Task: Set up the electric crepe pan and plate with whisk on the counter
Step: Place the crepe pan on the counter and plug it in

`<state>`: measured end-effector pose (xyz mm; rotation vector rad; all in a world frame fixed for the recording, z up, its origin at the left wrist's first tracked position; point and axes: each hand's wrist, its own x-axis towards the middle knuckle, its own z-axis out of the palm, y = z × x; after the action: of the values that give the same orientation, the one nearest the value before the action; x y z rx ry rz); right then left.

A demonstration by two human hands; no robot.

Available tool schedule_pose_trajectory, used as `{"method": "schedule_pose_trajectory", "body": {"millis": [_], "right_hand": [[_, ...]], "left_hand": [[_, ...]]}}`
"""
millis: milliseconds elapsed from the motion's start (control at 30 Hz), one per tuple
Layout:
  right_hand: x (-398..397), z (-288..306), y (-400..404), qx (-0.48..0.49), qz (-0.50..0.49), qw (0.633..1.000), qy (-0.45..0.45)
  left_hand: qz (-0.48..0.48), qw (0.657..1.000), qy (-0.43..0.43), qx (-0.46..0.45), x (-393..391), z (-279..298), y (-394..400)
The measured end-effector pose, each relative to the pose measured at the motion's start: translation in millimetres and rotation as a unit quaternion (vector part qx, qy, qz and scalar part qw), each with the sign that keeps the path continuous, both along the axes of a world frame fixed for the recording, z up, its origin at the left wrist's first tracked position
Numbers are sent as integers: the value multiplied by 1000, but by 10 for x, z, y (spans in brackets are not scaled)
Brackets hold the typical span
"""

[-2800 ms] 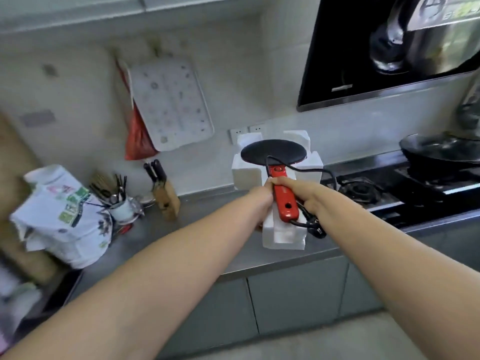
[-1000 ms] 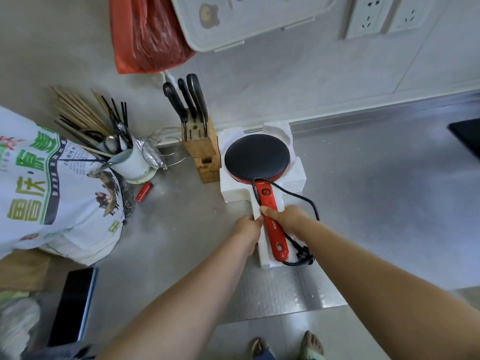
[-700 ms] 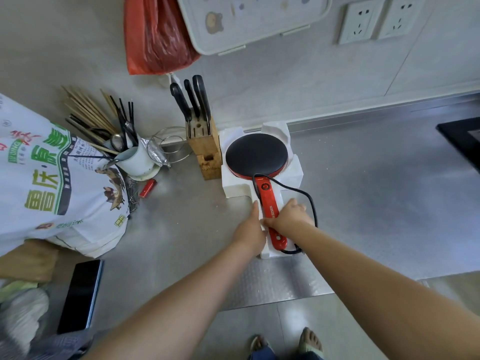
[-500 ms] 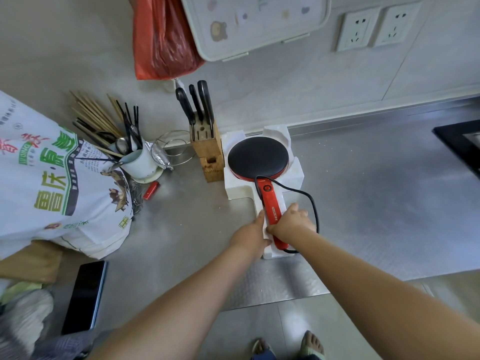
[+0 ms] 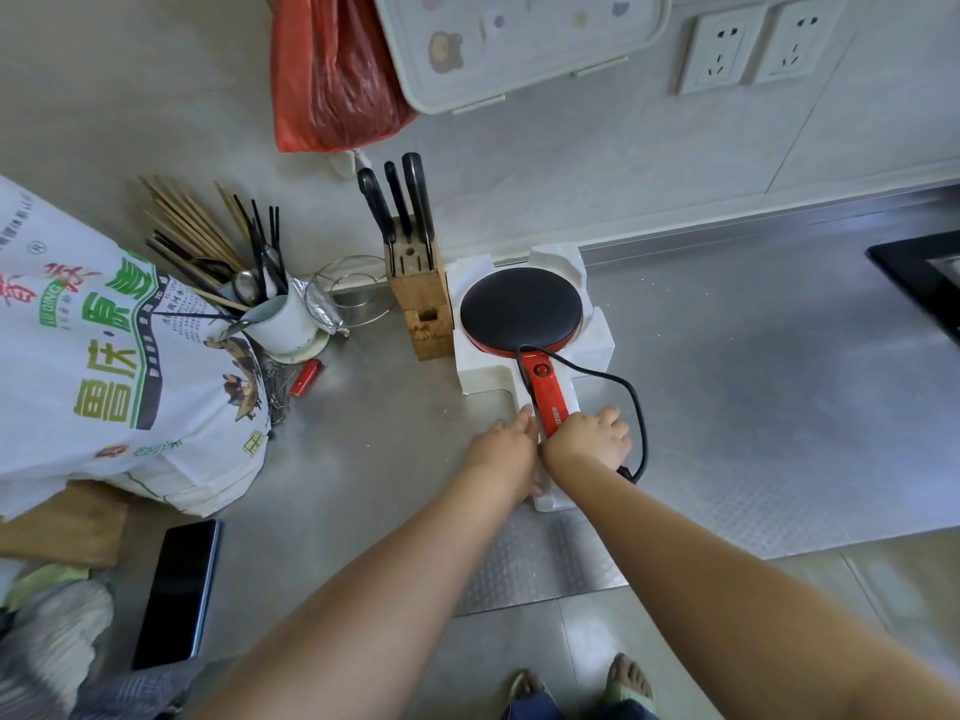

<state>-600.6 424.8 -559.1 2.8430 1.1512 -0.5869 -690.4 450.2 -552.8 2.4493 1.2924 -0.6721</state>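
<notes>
Both your hands have slid down the crepe pan (image 5: 521,310) handle | right hand (image 5: 592,437) wraps it, left hand (image 5: 503,443) flat against foam tray (image 5: 597,335) (lift looks next)

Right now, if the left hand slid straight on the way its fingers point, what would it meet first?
Probably the white foam tray: the left hand points up along the crepe pan's red handle, fingertips beside the foam; depth is uncertain.

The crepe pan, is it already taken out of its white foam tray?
No, the crepe pan lies in the foam tray, whose white edges show around the black plate.
</notes>
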Motion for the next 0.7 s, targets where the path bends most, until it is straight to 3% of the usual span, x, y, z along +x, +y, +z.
{"method": "schedule_pose_trajectory", "body": {"millis": [267, 700], "right_hand": [[71, 8, 41, 7, 18, 999, 33], [208, 485, 10, 95, -10, 966, 241]], "left_hand": [[-5, 1000, -9, -10, -2, 35, 39], [28, 989, 104, -103, 148, 195, 248]]}}
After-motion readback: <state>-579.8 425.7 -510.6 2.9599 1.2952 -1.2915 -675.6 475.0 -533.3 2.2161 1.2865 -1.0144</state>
